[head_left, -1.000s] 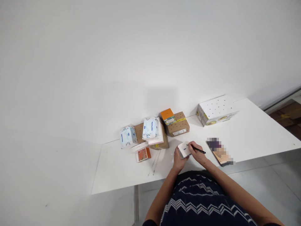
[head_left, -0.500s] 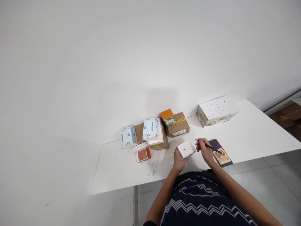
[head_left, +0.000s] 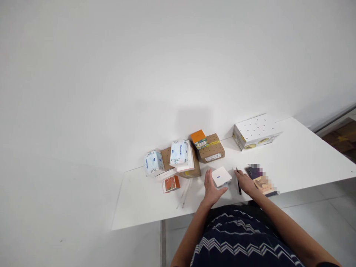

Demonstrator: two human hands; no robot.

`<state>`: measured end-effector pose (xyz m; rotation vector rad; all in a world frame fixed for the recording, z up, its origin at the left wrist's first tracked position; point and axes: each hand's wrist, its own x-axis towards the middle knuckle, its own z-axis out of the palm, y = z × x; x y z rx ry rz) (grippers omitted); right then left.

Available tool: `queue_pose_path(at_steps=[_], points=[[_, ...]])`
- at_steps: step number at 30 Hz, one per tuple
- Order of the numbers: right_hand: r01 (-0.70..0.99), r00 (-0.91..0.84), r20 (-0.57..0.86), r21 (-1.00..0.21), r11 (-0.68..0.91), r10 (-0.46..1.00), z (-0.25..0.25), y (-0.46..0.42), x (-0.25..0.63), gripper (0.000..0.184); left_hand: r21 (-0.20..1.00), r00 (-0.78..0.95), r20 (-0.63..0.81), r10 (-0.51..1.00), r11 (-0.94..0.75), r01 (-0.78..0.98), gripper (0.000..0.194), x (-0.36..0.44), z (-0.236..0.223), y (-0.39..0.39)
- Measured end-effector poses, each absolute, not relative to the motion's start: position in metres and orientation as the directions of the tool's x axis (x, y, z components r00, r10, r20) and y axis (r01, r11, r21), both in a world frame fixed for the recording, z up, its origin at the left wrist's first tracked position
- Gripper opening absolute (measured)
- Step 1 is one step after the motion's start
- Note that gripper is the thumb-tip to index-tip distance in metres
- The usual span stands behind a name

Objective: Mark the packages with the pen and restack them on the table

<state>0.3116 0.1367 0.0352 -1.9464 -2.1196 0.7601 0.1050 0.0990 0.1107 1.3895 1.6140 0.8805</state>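
The small white box [head_left: 221,175], with a small blue mark on top, sits on the table in front of me. My left hand [head_left: 211,190] is spread at its left and near side, thumb and fingers apart and not closed on it. To the right of the box, my right hand [head_left: 245,182] is low at the tabletop, its fingers closed over a thin black pencil [head_left: 239,188]. The pencil points roughly toward me, and its middle is hidden under the fingers. Beside my right wrist lies a phone [head_left: 264,184], its lit screen partly pixelated.
Tissue packs [head_left: 178,152], brown cartons [head_left: 211,150] and an orange box [head_left: 198,137] are piled against the wall. A small orange-and-white box [head_left: 170,184] lies left. A long white carton [head_left: 257,131] stands at the back right. The table [head_left: 139,207] has a near edge by my body.
The white box has gone from tilted in my left hand to sitting flatter, and that hand has opened. My right hand has lowered, and the pencil has swung round toward me.
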Motion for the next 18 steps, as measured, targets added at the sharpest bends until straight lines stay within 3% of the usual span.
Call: queue_pose_path(at_steps=[8, 12, 16, 18], points=[[0.942, -0.076, -0.173, -0.336, 0.014, 0.982, 0.031, 0.138, 0.317, 0.054, 0.865, -0.072, -0.15, 0.986, 0.166, 0.474, 0.094, 0.113, 0.104, 0.107], [0.957, 0.093, -0.105, -0.266, -0.118, 0.99, 0.033, 0.126, 0.343, 0.047, 0.866, -0.043, -0.119, 0.992, 0.125, 0.485, 0.086, 0.112, 0.096, 0.107], [0.929, 0.325, -0.066, -0.164, -0.332, 0.943, 0.023, 0.11, 0.363, 0.063, 0.86, -0.035, -0.098, 0.995, 0.102, 0.5, 0.085, 0.113, 0.093, 0.108], [0.922, 0.35, -0.062, -0.151, -0.355, 0.935, 0.016, 0.103, 0.368, 0.064, 0.854, -0.035, -0.096, 0.995, 0.1, 0.51, 0.086, 0.114, 0.093, 0.109]])
